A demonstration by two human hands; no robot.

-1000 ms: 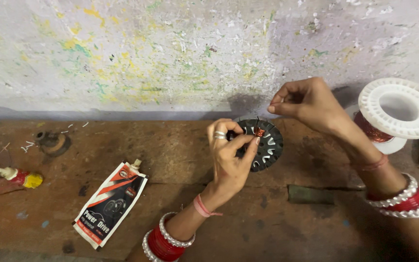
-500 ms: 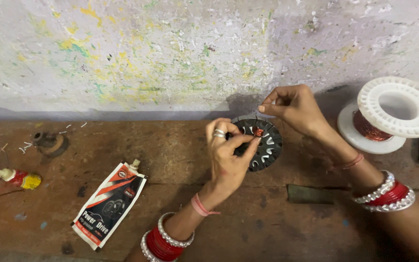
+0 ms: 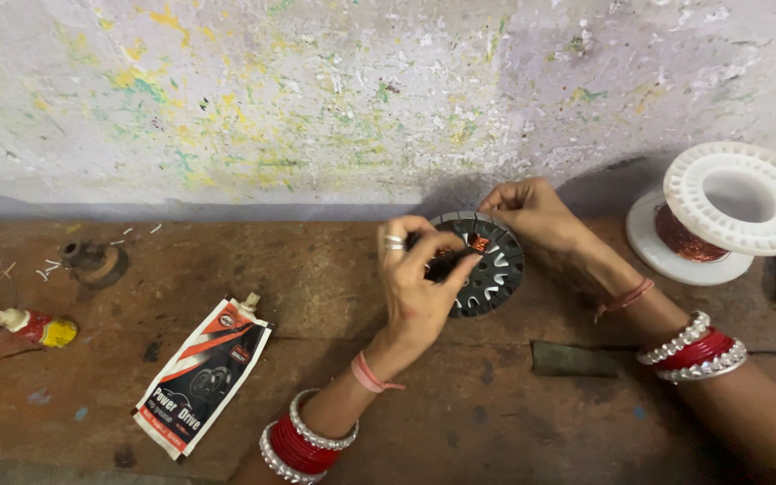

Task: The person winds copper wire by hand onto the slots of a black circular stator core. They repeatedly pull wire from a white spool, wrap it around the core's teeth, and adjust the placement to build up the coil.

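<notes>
Paint-flecked plaster wall (image 3: 316,99) rises behind a worn brown surface (image 3: 334,269) where a person winds copper wire onto a small motor part. Left hand (image 3: 419,283), rings on one finger, closes thumb and fingertips on the near rim of a dark, slotted round stator (image 3: 494,269), holding it tilted on edge against the back edge of the surface, right of centre. Right hand (image 3: 532,211) sits at the stator's upper rim with its fingers pinched together, apparently on a strand too fine to make out; a small coil of copper winding (image 3: 479,242) shows on one pole just below those fingertips.

Compared with a second ago, the right hand has dropped from a raised position up and to the right down onto the disc, while the left hand's grip has stayed as it was. That reads as one pass of wire drawn taut and brought back to the pole, so the winding appears to be only in its early turns, most slots still showing bare.

Towards the right edge stands a white plastic spool (image 3: 729,211) carrying copper wire. Nearer the front edge lies a flattened glue pouch (image 3: 201,375), and a small red-and-yellow tube (image 3: 33,325) rests at the left edge.
</notes>
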